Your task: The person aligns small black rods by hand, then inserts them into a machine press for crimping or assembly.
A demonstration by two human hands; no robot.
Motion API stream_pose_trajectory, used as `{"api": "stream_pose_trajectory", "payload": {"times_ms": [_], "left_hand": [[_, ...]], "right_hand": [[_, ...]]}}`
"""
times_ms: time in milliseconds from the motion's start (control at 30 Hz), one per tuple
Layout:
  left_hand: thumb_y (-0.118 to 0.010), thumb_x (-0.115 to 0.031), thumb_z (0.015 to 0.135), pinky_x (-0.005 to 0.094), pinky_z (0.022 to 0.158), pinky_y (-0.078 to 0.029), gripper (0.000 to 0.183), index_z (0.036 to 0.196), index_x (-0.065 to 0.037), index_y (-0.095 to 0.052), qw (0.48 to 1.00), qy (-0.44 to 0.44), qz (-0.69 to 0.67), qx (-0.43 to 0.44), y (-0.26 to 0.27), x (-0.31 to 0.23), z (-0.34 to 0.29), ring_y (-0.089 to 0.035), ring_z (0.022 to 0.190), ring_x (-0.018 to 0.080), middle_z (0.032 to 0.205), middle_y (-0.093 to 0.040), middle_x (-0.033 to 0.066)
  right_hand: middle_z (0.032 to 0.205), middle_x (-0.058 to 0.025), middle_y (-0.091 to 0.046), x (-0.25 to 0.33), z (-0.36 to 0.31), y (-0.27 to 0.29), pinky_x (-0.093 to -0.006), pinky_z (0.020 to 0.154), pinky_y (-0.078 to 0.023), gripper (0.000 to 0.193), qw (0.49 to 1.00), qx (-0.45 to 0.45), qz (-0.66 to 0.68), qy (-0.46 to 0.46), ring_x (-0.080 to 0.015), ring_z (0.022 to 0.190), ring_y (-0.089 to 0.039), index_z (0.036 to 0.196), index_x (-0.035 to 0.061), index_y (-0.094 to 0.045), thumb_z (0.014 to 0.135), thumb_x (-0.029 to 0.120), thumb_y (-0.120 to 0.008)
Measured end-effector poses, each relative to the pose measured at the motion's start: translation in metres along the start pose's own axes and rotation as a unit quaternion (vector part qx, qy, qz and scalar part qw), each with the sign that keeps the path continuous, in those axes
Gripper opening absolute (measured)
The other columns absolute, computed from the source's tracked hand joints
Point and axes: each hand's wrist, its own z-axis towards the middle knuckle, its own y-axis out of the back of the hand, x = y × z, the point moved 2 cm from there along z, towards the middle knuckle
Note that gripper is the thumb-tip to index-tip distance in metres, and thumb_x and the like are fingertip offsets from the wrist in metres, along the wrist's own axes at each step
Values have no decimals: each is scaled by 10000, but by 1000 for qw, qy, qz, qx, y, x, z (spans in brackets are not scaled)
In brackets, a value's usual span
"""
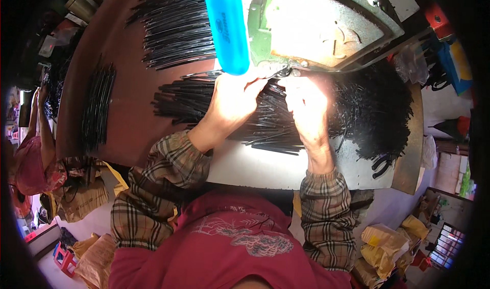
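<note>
My left hand point(236, 96) is closed, with thumb and fingertips pinched together beside a small metal fitting point(278, 70) at the front of a machine point(352, 34). Facing it from the other side, my right hand point(309, 100) has its fingers curled into a pinch. Whatever sits between the fingertips of either hand is too small and too brightly lit to make out. A bright blue, rounded long object point(228, 29) stands just above my left hand. Beneath both hands lies a heap of thin black strips point(270, 118).
More black strips point(178, 26) lie in rows at the far left, with a smaller bundle point(98, 108) nearer the table's left edge. A tangled black pile point(377, 115) covers the right side. Dark-handled pliers point(382, 165) rest by the front right edge. Another person point(38, 156) is at the left.
</note>
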Motion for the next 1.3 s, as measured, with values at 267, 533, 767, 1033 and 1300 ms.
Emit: {"api": "stream_pose_trajectory", "payload": {"times_ms": [267,533,767,1033,1300], "left_hand": [[-648,23,830,281,776,-510,207,1036,26,-632,931,-12,-364,-33,-19,34,10,-629,835,163,937,-658,118],[-583,58,667,404,660,-480,361,1023,0,-589,959,-230,161,-46,-4,-19,8,-579,729,340,782,-540,162],[-611,37,644,405,644,-459,384,1026,22,-574,930,-294,216,-35,1,-23,9,-554,728,330,803,-517,158],[-615,34,645,376,635,-451,375,1015,3,-563,926,-289,238,-50,-6,-29,9,-529,735,291,835,-494,146],[-681,-124,835,281,631,-478,163,947,-23,-620,983,-42,170,60,9,-30,19,-574,700,146,798,-595,76]], "right_hand": [[777,-5,-568,2,9,3,-206,551,-369,119,997,-11,76,14,-44,631,-431,971,-25,-625,908,38,-546],[793,-13,-610,6,12,16,-200,582,-407,139,996,25,75,-38,-47,649,-489,958,-21,-654,903,75,-571],[816,-19,-623,11,17,14,-198,571,-412,145,999,29,38,-5,-53,658,-505,964,-24,-661,895,72,-577],[728,9,-581,13,16,18,-193,503,-354,155,996,49,61,-39,-32,575,-442,960,-2,-671,902,94,-564],[701,15,-592,22,11,20,-193,510,-386,142,993,114,27,1,-32,572,-470,955,12,-670,914,106,-572]]}}
